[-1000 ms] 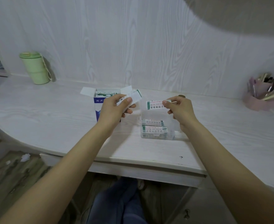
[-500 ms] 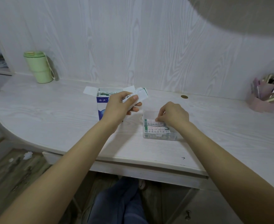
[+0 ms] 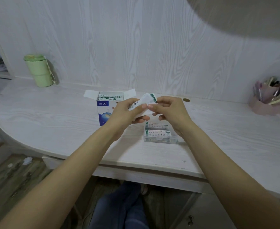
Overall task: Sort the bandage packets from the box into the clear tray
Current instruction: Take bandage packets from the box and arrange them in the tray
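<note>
An open blue and white box [image 3: 103, 109] stands on the desk with bandage packets [image 3: 108, 97] showing in its top. My left hand [image 3: 126, 114] grips a small stack of white packets with green ends [image 3: 146, 100] above the desk. My right hand [image 3: 169, 109] pinches the same stack from the right side. Just below my hands sits the clear tray [image 3: 160, 139] with several packets [image 3: 157, 132] lying flat inside it. My right wrist covers the tray's right part.
A green lidded cup [image 3: 39, 70] stands at the back left by the wall. A pink holder of pens [image 3: 268, 100] is at the far right. A small brown disc [image 3: 186, 100] lies behind my right hand. The desk's front edge [image 3: 136, 164] curves toward me.
My right hand laid a packet in the tray, then rose from it and moved left to meet the stack that my left hand holds.
</note>
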Available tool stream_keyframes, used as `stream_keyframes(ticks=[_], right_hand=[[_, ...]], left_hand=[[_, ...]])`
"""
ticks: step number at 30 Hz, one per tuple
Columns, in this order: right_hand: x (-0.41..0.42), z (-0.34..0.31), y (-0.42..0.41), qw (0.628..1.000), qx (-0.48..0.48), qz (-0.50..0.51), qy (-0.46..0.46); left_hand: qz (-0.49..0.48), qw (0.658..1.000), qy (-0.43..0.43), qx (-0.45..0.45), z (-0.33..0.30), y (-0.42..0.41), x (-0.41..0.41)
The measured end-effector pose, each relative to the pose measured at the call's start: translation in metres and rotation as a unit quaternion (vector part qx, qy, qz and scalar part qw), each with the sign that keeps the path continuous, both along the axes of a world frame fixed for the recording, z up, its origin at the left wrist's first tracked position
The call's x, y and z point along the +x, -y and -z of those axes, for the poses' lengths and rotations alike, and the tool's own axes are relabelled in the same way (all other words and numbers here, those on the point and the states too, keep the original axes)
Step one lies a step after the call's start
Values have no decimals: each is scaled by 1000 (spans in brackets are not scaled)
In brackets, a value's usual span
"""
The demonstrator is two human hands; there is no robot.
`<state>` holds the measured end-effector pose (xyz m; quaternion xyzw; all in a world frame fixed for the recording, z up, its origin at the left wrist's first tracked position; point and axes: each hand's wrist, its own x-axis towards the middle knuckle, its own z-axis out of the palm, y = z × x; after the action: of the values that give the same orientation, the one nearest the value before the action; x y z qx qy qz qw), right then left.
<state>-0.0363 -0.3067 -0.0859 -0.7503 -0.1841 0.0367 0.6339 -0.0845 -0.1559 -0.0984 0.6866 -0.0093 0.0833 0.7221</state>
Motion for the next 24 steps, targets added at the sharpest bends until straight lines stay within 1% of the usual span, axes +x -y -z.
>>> stream_keyframes(ticks=[2, 3, 5, 8, 12, 15, 19, 24], right_hand=[[-1, 1, 2, 1000, -1, 23, 3], [-2, 2, 3, 999, -9, 33, 7], [-3, 3, 4, 999, -17, 44, 10], [-4, 3, 6, 999, 5, 52, 8], [-5, 5, 6, 998, 33, 46, 6], [-5, 6, 6, 998, 36, 51, -5], [-5, 8, 5, 998, 38, 49, -30], [-8, 7, 3, 994, 80, 47, -65]], left_hand=[[1, 999, -15, -38, 0, 3, 0], [-14, 999, -22, -35, 0, 4, 0], [-53, 998, -29, 3, 0, 4, 2], [-83, 996, -24, 32, -2, 4, 3], [-112, 993, 6, 37, -2, 5, 1], [-128, 991, 27, 37, 0, 5, 1], [-122, 992, 27, 29, 0, 7, 0], [-104, 994, 11, -6, 0, 9, 1]])
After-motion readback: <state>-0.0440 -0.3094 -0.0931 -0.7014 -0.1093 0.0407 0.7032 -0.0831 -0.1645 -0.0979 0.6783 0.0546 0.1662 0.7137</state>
